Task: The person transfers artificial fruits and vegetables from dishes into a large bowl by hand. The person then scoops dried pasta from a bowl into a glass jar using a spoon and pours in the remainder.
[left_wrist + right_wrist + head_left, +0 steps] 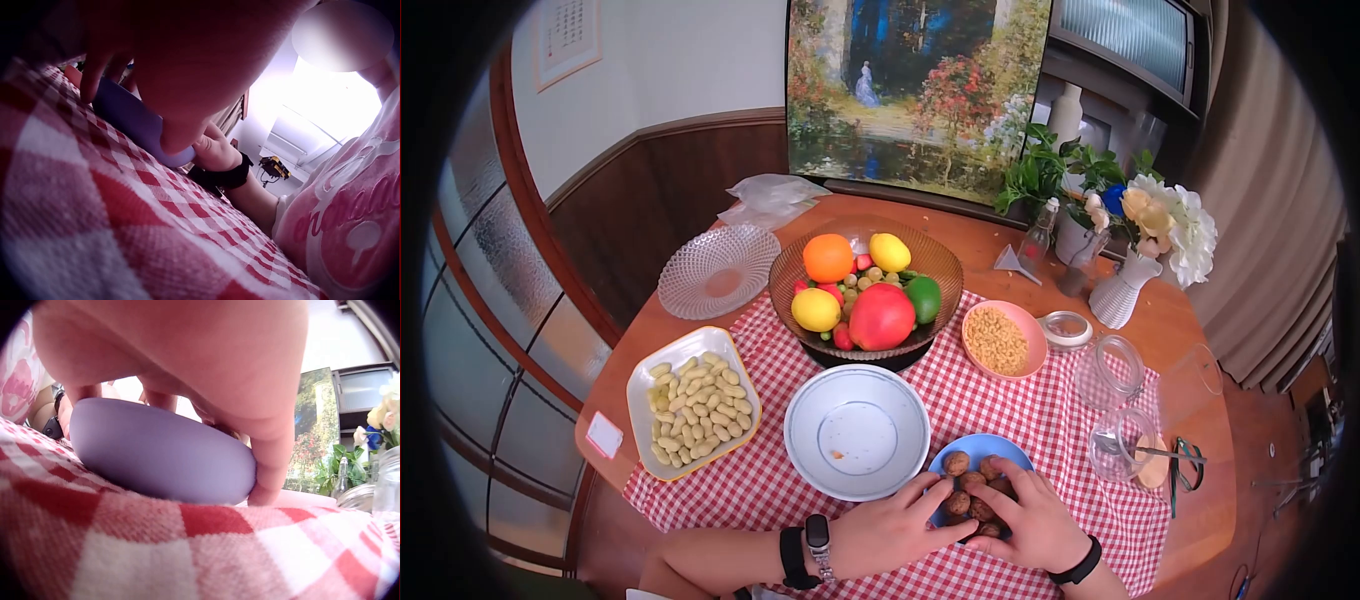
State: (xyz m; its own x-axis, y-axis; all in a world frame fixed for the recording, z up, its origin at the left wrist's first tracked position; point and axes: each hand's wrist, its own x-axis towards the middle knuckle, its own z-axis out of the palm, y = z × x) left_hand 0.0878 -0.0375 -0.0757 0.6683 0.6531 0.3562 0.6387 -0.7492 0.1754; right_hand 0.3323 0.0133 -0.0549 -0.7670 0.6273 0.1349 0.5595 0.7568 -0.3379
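Note:
A blue bowl point(967, 443) of brown walnuts point(956, 462) sits at the near edge of the checked cloth, both hands over it. My left hand point(887, 530), wearing a watch and a black band, reaches in from the left. Its thumb lies against the outer wall in the left wrist view, where the bowl point(134, 119) looks purple. The right hand point(1040, 525) arches over the other side, fingers spread across the walnuts. In the right wrist view one of its fingers point(265, 481) comes down outside the bowl wall point(162, 453). The palms hide part of the rim.
Left of the blue bowl is a wide white bowl point(858, 385) with a small crumb inside. Peanuts fill a rectangular dish point(752, 368). Behind stand a fruit bowl point(945, 325) and a pink bowl of small pale pieces point(1000, 340). Glass jars point(1108, 372) and scissors point(1189, 466) lie right.

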